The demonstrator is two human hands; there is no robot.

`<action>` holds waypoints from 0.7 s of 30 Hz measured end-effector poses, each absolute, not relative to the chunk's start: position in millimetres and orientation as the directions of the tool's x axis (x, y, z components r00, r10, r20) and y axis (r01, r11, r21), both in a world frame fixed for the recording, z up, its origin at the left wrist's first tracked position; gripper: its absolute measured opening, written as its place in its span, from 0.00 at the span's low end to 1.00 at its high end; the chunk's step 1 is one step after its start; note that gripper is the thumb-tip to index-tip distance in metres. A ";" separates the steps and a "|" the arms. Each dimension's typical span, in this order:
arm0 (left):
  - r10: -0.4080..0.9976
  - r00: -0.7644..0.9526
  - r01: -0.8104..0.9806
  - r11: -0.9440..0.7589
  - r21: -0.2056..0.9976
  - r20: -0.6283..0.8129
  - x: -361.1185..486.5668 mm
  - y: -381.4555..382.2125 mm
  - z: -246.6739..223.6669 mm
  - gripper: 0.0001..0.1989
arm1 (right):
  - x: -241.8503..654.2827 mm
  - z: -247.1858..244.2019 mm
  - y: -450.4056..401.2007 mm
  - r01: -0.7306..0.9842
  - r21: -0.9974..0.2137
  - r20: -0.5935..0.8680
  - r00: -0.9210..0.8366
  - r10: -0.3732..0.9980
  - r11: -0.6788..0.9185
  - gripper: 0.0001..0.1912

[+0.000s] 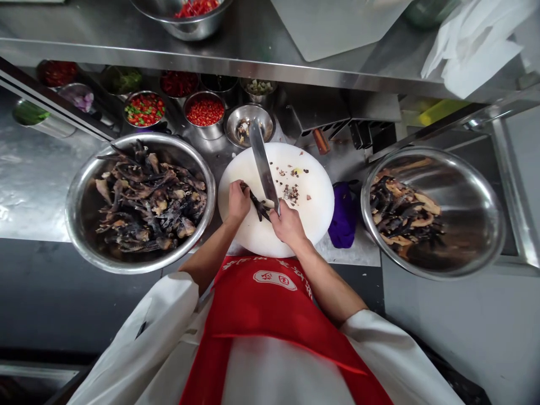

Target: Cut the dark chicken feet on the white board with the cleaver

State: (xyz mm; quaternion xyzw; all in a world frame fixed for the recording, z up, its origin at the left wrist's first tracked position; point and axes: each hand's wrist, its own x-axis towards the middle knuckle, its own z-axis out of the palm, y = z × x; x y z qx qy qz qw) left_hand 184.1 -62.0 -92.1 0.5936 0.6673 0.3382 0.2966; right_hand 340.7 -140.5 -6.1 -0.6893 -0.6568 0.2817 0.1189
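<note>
Cutting board [314,222], white and round, lies straight ahead of you at twelve o'clock. Your left hand [239,201], over its nine o'clock side, has fingers closed on one end of a dark bird foot [258,207]; the toes spread toward your right hand [287,224]. That hand is wrapped shut around the knife [264,164] at its handle, near the board's middle. Blade runs toward eleven, tip overlapping a small bowl [236,122] in view; contact there can't be told, nor whether blade meets foot. Small brown scraps [291,194] lie between one and two o'clock from the board's centre. At nine, beyond the board, a large steel bowl [139,269] is heaped with dark feet [156,197]. At three, a second steel bowl [468,214] holds a smaller pile [403,214] of dark and tan pieces. Purple cloth [343,219] sits just beside the board at three. Cup of chopped red chili [205,112] stands at eleven, under a metal shelf [126,55].
</note>
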 end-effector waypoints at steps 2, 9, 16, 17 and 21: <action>0.994 -0.112 0.596 0.063 0.800 0.005 184.3 -62.4 -91.9 0.10 | 339.6 -10.6 -139.1 0.868 -0.486 -0.312 -0.060 0.948 -0.106 0.14; 0.997 -0.027 0.647 0.075 0.759 -0.075 184.2 -61.1 -76.8 0.12 | 338.8 -19.1 -134.7 0.868 -0.476 -0.377 -0.055 0.925 -0.142 0.12; 0.957 0.262 0.835 -0.159 0.528 -0.126 163.2 -75.4 -57.8 0.17 | 373.8 -24.9 -140.7 0.579 -0.715 -0.495 -0.026 0.869 -0.390 0.08; 0.940 0.323 0.838 -0.227 0.496 -0.115 161.1 -77.1 -56.5 0.18 | 379.2 -24.8 -142.2 0.571 -0.720 -0.482 -0.003 0.876 -0.394 0.07; 0.869 0.468 0.821 -0.358 0.445 -0.163 158.6 -75.2 -48.7 0.12 | 391.9 -15.0 -149.3 0.592 -0.728 -0.366 0.090 0.926 -0.345 0.07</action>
